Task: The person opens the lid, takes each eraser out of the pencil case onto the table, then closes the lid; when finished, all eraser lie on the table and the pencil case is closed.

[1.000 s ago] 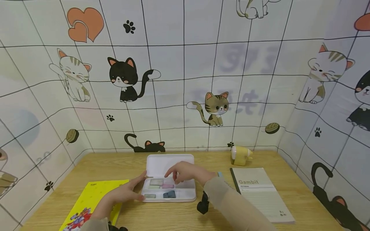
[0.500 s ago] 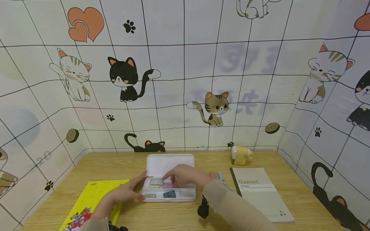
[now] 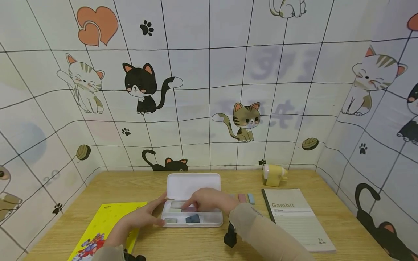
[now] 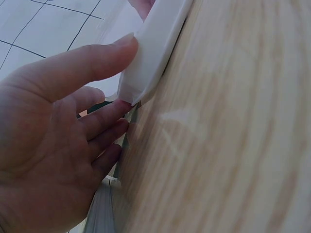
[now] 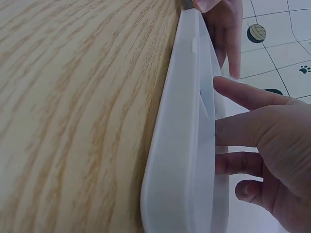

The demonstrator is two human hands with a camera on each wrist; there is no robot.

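Observation:
A white pencil case (image 3: pixel 212 221) lies open on the table, lid back. My left hand (image 3: pixel 145 216) holds its left end, the thumb on the front wall and fingers around the corner (image 4: pixel 129 94). My right hand (image 3: pixel 209 199) reaches into the back compartment, fingers extended over a pink block (image 3: pixel 192 209) like an eraser. In the right wrist view its fingers (image 5: pixel 238 131) dip behind the case wall, spread apart, with some tips hidden. Beside the pink block lies a pale grey-green block (image 3: pixel 177 204). The front compartment holds a dark blue block (image 3: pixel 193 218) and a pale one (image 3: pixel 171 220).
A pink block (image 3: pixel 242 198) and a blue block (image 3: pixel 250 198) lie right of the case. Further right is a notebook (image 3: pixel 300 221), with a yellow pencil sharpener (image 3: pixel 274 175) behind it. A yellow book (image 3: pixel 107 221) lies under the left forearm. A cat-patterned cloth (image 3: pixel 196 108) hangs behind.
My right hand has lowered into the case and its fingertips have moved slightly left and toward me, over the pink block. The left hand stays at the case. The head view has shifted slightly.

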